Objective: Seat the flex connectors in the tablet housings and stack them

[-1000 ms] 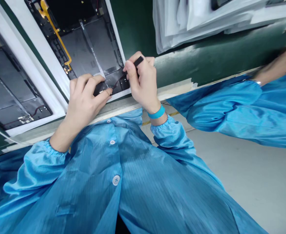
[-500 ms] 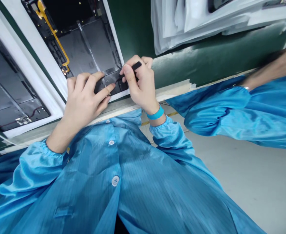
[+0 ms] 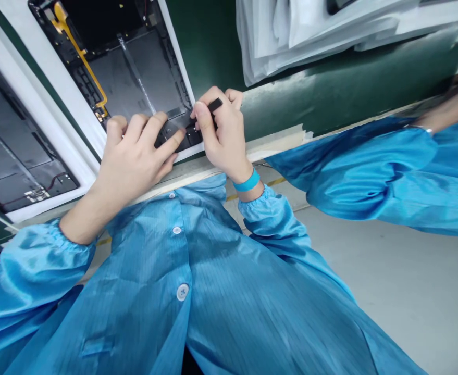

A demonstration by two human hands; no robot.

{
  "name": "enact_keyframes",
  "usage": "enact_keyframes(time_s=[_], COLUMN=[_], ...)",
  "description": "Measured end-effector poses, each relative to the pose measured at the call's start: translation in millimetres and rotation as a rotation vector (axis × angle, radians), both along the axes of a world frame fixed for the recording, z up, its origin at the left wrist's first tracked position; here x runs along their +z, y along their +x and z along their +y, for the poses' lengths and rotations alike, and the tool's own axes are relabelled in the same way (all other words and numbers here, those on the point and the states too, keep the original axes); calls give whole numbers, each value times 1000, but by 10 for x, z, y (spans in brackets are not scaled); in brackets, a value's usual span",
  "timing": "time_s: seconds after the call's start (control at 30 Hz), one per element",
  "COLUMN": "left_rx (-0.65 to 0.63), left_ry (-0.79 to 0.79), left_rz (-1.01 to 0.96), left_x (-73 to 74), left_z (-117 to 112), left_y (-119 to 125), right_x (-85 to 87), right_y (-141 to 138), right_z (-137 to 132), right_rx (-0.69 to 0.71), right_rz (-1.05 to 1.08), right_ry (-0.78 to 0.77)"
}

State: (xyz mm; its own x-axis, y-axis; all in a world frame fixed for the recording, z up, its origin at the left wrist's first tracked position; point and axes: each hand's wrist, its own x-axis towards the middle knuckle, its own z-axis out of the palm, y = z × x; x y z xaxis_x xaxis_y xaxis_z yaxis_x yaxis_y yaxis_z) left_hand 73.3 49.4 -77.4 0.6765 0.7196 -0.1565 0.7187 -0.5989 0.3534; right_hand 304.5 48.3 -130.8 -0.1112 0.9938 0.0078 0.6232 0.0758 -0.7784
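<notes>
The open tablet [image 3: 113,73] lies at left on the green table [image 3: 209,47]. Over its near end the left hand [image 3: 131,153] spreads wider than before; the right hand [image 3: 224,135] still pinches a black stick [image 3: 215,105].

Our bare left hand [image 3: 129,159] is palm down, its fingers [image 3: 152,131] spread and bent; our bare right hand [image 3: 225,133] is curled into a pinch, both blue-sleeved arms [image 3: 275,219] extended forward.

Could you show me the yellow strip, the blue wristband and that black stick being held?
Yellow strip [image 3: 83,55]: head view, middle of its length.
Blue wristband [image 3: 248,181]: head view, middle of the band.
Black stick [image 3: 215,105]: head view, end protruding from the right hand [image 3: 225,133].
</notes>
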Motion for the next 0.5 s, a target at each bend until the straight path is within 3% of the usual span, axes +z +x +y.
enact_keyframes(time_s=[0.2,0.5], left_rx=[-6,17], left_ry=[-32,-75], left_rz=[-26,36], left_x=[11,71], left_z=[74,129], left_y=[-8,-4], right_x=[-36,-30], right_y=[3,-27], right_z=[8,3], right_rx=[-45,-48], right_rz=[21,-82], right_ry=[105,136])
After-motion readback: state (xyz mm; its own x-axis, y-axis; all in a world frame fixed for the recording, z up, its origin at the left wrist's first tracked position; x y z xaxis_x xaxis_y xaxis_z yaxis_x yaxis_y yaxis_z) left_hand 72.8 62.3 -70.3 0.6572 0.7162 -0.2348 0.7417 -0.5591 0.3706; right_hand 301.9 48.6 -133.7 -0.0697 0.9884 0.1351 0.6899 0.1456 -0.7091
